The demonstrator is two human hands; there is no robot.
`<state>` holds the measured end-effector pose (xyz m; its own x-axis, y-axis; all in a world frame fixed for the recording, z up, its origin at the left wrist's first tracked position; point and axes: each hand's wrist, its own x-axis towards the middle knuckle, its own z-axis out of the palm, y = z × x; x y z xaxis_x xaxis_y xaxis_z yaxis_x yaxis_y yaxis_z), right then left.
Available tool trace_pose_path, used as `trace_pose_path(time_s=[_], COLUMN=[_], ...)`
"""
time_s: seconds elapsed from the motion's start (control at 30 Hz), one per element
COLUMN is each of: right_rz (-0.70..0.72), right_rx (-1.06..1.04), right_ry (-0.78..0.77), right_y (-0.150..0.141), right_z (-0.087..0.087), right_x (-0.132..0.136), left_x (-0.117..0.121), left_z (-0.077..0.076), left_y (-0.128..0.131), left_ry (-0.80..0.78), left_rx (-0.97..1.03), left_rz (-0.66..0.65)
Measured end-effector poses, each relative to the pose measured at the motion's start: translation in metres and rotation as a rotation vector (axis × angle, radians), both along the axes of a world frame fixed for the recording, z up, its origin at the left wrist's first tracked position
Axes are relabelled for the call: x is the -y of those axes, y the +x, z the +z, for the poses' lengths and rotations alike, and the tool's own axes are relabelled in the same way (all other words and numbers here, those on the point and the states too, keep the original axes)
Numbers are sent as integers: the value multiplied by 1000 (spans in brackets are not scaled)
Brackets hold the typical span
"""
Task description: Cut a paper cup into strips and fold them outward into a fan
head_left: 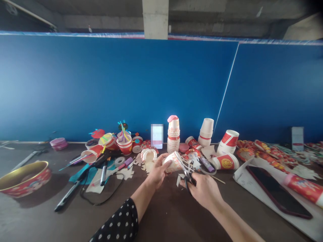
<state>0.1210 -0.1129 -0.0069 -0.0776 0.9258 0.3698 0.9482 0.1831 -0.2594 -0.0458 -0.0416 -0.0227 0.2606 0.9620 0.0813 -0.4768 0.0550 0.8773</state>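
Paper cup, red-printed, sits at 12 o'clock above the table, clamped steady in the left hand, while the right hand, just beside it, clamps black-handled scissors with blades against the rim.

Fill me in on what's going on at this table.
A person is cutting a red-printed paper cup, held in the left hand, with black-handled scissors in the right hand. The blades are at the cup's edge, where strips of paper stick out. Paper scraps lie just below on the dark table. Stacked paper cups stand farther back, beyond the hands.
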Motion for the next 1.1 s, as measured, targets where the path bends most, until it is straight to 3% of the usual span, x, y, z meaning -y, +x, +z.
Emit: trace_pose_path(time_s=[1.1], right_rz=[-9], right_rx=[-64], right_ry=[-31], right_y=[0], right_z=[1], right_x=[1], left_x=[3], left_z=[-1], left_y=[3], left_ry=[75], left_rx=[44], left_rz=[-10])
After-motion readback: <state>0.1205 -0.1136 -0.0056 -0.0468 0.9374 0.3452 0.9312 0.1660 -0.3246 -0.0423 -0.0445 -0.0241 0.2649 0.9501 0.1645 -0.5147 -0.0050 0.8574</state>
